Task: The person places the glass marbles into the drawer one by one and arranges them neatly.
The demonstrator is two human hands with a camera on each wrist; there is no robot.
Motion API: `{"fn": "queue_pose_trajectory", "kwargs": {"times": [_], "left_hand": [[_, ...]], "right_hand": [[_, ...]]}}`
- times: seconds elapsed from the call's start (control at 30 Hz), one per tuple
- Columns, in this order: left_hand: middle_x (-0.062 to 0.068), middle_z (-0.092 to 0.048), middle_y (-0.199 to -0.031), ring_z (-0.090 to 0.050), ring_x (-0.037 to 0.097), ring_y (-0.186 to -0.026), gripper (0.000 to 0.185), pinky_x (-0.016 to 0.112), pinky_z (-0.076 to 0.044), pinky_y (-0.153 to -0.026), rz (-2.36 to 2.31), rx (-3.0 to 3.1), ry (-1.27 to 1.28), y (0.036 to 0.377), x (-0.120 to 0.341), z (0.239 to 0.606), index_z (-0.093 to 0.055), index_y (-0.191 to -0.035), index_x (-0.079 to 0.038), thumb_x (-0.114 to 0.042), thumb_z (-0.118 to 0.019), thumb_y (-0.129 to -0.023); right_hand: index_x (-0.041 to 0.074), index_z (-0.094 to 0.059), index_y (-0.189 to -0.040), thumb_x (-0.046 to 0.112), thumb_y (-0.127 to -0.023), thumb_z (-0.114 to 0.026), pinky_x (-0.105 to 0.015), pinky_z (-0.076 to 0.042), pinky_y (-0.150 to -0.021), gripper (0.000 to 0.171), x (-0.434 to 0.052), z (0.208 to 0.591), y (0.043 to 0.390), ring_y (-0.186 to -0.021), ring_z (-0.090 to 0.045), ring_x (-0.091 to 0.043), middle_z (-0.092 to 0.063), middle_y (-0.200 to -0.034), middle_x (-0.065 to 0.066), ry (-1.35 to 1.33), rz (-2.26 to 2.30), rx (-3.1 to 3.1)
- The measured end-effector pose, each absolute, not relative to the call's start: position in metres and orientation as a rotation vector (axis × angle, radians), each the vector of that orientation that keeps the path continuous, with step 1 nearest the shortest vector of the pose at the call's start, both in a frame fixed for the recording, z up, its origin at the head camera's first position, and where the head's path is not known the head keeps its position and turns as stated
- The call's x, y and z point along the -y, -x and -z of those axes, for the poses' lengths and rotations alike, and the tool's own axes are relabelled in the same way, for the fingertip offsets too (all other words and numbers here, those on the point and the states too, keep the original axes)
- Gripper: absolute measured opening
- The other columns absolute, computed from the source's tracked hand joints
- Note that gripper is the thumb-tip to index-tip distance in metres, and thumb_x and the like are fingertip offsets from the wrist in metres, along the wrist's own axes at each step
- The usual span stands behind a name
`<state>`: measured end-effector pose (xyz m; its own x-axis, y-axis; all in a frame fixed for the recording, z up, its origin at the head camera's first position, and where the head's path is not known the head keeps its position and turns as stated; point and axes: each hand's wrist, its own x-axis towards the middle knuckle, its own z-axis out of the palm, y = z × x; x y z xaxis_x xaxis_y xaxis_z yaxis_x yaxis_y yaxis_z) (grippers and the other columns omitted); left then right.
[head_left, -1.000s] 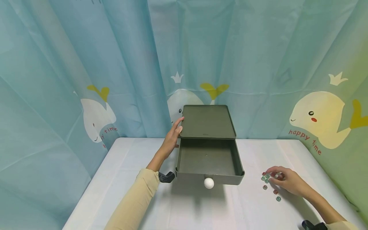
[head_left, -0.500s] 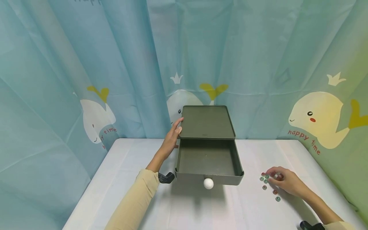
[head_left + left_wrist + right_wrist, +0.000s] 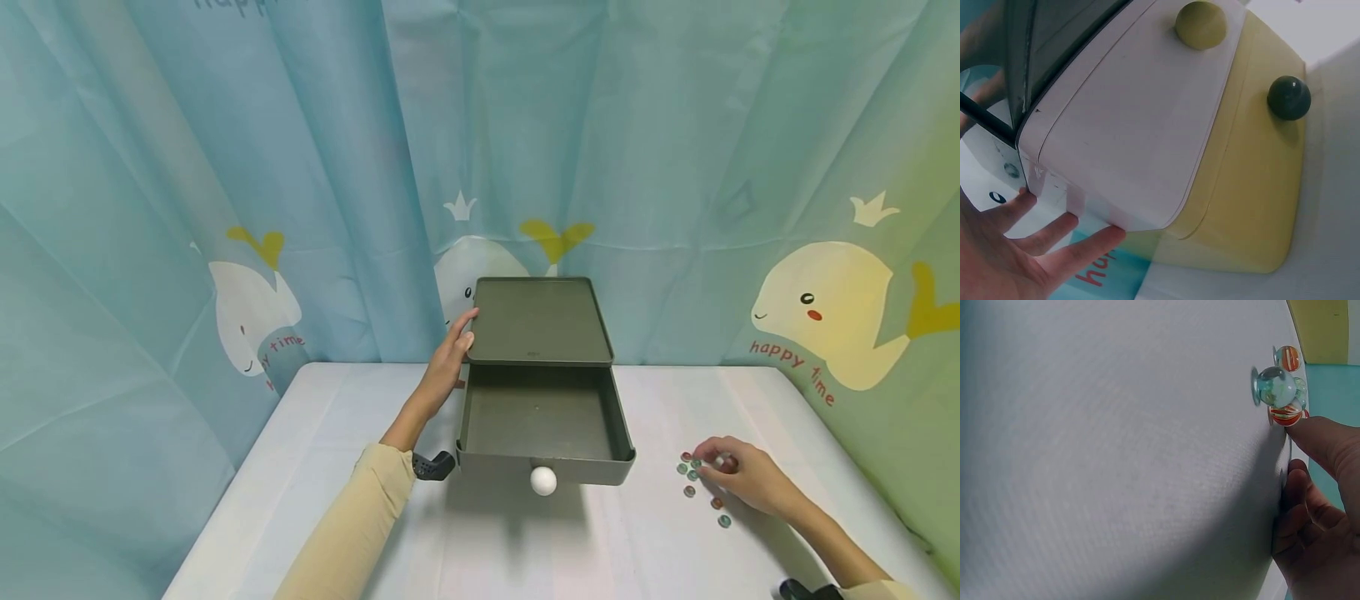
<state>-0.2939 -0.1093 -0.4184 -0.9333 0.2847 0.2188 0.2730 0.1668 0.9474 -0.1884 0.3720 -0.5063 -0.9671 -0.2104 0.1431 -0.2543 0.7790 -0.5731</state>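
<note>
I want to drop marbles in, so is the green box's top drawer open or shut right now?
Open. The top drawer is pulled out toward the person, its bare inside showing, the white knob in front.

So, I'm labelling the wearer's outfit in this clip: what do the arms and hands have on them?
The left arm wears a long pale cream-yellow sleeve down to the wrist. A dark grey, rounded wrist device sits at its cuff. The left hand and right hand are bare: no gloves, rings or markings show. The right forearm is uncovered, with a cream cuff and another dark device at the frame's lower edge.

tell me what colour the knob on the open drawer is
White; the knob shows best in the head view.
</note>
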Motion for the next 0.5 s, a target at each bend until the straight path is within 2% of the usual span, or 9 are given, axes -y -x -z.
{"fn": "queue_pose_trajectory", "kwargs": {"times": [0.3,0.5], "left_hand": [[0.003,-0.019,-0.169,-0.03,0.042,-0.148,0.056,0.074,-0.049,-0.087,-1.942,-2.426,-0.568,0.2918,0.1086,0.4178,-0.029,-0.162,-0.036,-0.048,-0.035,-0.108],[0.006,-0.017,-0.17,-0.033,0.045,-0.146,0.058,0.075,-0.048,-0.088,-1.941,-2.392,-0.569,0.2922,0.1094,0.416,-0.025,-0.164,-0.031,-0.044,-0.035,-0.109]], "right_hand": [[0.018,-0.072,-0.098,0.008,-0.086,-0.08,-0.026,-0.038,-0.061,0.017,-0.372,0.5041,0.1878,-0.069,-0.045,-0.003,-0.059,-0.09,0.004,-0.387,-0.948,2.897],[0.017,-0.071,-0.096,0.009,-0.087,-0.08,-0.026,-0.039,-0.06,0.015,-0.3723,0.5009,0.1894,-0.067,-0.047,-0.003,-0.061,-0.088,0.006,-0.433,-0.959,2.894]]}}
